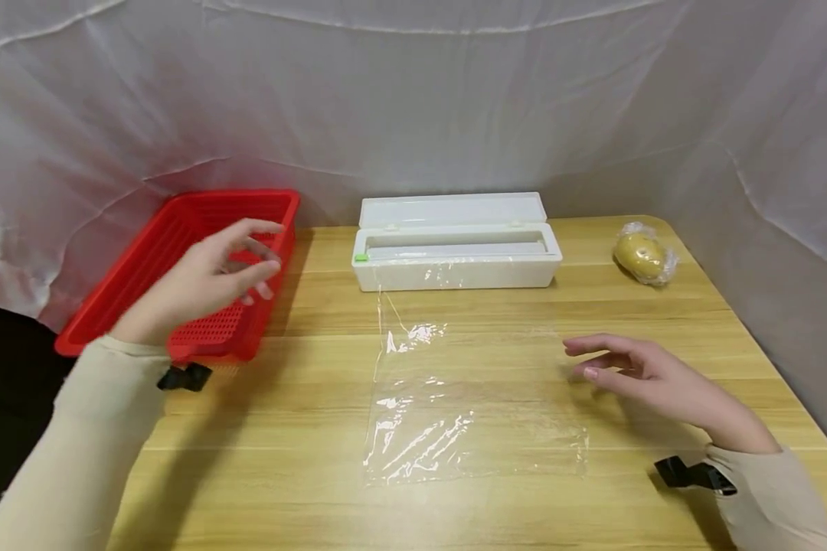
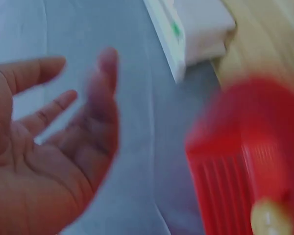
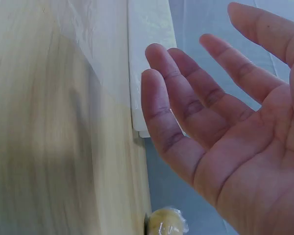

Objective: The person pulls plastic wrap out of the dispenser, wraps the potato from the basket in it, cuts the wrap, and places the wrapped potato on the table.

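Observation:
My left hand [image 1: 210,272] hovers over the red basket [image 1: 286,252], fingers loosely bent and holding nothing. In the left wrist view a yellowish round thing [image 2: 270,218], partly cut off, shows inside the basket. My right hand [image 1: 637,375] is held above the table, right of a sheet of plastic wrap [image 1: 469,398], with relaxed fingers and an empty palm. The clear wrap lies over the wood, running from the front of a white wrap dispenser box [image 1: 455,275], whose lid [image 1: 455,209] is raised. A potato [image 1: 641,256] in crumpled plastic wrap sits at the back right.
A green slider [image 1: 361,258] sits at the left end of the dispenser's front edge. Pale grey cloth [image 1: 413,107] hangs behind and beside the wooden table [image 1: 303,474]. The basket stands along the table's left side.

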Demonstrator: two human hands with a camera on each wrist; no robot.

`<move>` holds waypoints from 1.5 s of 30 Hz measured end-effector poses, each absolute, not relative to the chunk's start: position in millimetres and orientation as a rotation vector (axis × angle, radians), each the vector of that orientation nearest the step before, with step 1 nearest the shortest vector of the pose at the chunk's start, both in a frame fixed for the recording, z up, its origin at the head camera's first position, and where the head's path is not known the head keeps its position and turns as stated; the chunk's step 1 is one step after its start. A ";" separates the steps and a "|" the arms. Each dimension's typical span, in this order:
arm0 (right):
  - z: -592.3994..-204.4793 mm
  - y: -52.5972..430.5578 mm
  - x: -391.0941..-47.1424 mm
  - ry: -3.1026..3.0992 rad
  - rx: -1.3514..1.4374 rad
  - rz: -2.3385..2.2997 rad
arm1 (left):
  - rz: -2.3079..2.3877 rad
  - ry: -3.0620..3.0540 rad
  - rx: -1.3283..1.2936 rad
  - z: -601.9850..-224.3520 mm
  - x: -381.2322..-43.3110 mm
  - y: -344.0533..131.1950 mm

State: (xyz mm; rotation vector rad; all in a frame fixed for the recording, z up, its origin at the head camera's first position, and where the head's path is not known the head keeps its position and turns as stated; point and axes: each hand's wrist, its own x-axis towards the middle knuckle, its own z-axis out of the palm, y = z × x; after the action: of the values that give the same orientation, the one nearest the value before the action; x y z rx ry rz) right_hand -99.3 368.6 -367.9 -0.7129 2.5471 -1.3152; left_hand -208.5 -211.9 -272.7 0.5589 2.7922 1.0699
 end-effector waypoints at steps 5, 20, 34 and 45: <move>-377.8 371.9 -90.7 2.422 -0.678 -1.397 | 1.014 2.726 0.435 -277.1 -237.9 -258.4; -383.1 379.0 -88.7 2.392 -0.585 -1.414 | 0.848 2.549 0.199 -311.4 -311.4 -322.8; -384.6 382.5 -95.6 2.340 -0.652 -1.452 | 0.659 2.454 0.028 -324.6 -328.8 -341.6; -383.6 384.7 -99.1 2.304 -0.678 -1.484 | 0.571 2.416 0.068 -324.5 -330.8 -339.7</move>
State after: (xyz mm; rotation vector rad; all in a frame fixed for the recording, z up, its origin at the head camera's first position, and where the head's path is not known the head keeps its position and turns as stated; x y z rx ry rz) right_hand -99.1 384.7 -383.6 -0.6784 2.3036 -1.4842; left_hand -330.8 -339.7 -324.5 0.0684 2.4163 0.5714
